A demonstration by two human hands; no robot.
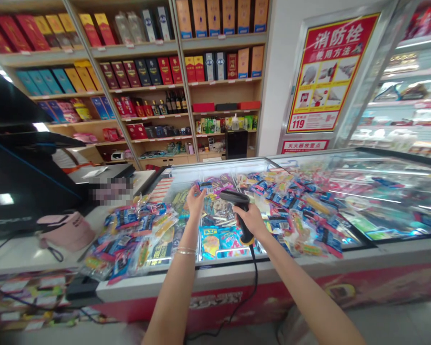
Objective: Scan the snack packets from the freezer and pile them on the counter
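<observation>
Over the freezer (222,275), the right hand (251,220) grips a scanner (234,197), the left hand (195,200) pinching a packet (206,186)!

This is a shop, seen at its service counter (17,261). Wooden shelving (151,48) in 3 bays covers the back wall, stocked with boxed goods (213,18) in matching rows and dark bottles (175,102); small labels (221,37) line the shelf edges. A glass-topped display chest (380,278) with a printed red front stretches across the foreground, with bright wrapped packets (125,218) heaped on top. A corded handheld scanner (245,227) and a large dark terminal (21,187) mark the selling point. On the right stand brightly lit display shelves (398,115), and a fire-safety poster (330,74) shows the number 119.
</observation>
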